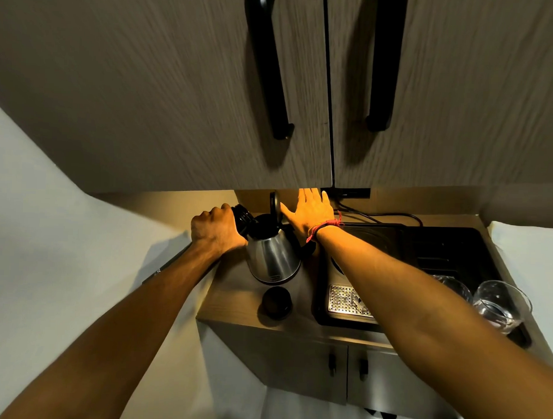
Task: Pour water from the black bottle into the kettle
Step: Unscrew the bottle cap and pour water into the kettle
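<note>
A steel kettle (272, 256) stands on the wooden counter (231, 305) with its black lid (274, 206) flipped upright. My left hand (215, 230) is shut on the black bottle (242, 219), which is tilted with its mouth over the kettle's opening. My right hand (311, 212), fingers spread, rests against the raised lid with its thumb touching it. A red thread is tied round that wrist. The bottle's black cap (276, 301) lies on the counter in front of the kettle. Any water stream is hidden.
Closed upper cabinet doors with black handles (267, 68) hang low over the counter. A black sink (430, 255) with a metal drain grate (348, 301) lies to the right, two glasses (500, 306) at its near right. A black cable (381, 216) runs along the back.
</note>
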Tool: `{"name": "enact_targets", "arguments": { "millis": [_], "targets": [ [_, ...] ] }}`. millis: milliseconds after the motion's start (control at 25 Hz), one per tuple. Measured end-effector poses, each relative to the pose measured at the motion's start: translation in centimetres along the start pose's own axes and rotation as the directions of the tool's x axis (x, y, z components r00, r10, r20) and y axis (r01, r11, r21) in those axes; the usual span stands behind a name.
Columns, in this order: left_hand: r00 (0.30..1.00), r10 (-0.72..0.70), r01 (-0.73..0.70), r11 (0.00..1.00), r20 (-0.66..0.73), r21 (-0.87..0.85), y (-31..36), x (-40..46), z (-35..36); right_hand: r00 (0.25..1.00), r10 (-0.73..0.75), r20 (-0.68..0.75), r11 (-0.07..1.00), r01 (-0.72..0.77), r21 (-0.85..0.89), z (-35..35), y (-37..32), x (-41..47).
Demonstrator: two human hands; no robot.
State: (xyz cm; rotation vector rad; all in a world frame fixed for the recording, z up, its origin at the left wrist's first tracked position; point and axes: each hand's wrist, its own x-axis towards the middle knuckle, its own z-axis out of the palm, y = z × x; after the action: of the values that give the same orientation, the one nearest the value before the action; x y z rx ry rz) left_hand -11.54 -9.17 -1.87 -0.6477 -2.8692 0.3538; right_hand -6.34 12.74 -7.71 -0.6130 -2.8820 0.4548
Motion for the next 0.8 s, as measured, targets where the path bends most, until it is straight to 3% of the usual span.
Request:
{"name": "enact_targets", "arguments": {
  "millis": [640,800],
  "targets": [
    [1.0,-0.012,0.012,1.0,0.025,-0.016,0.2,0.1,-0.2,1.0,0.008,0.016,1.0,-0.007,-0.012,-0.3,-0.2,-0.3],
    [0.999,-0.035,0.034,0.993,-0.007,-0.11,0.5,0.4,0.6,0.999,0.013,0.032,1.0,-0.012,-0.019,-0.3,-0.3,-0.4]
  ]
}}
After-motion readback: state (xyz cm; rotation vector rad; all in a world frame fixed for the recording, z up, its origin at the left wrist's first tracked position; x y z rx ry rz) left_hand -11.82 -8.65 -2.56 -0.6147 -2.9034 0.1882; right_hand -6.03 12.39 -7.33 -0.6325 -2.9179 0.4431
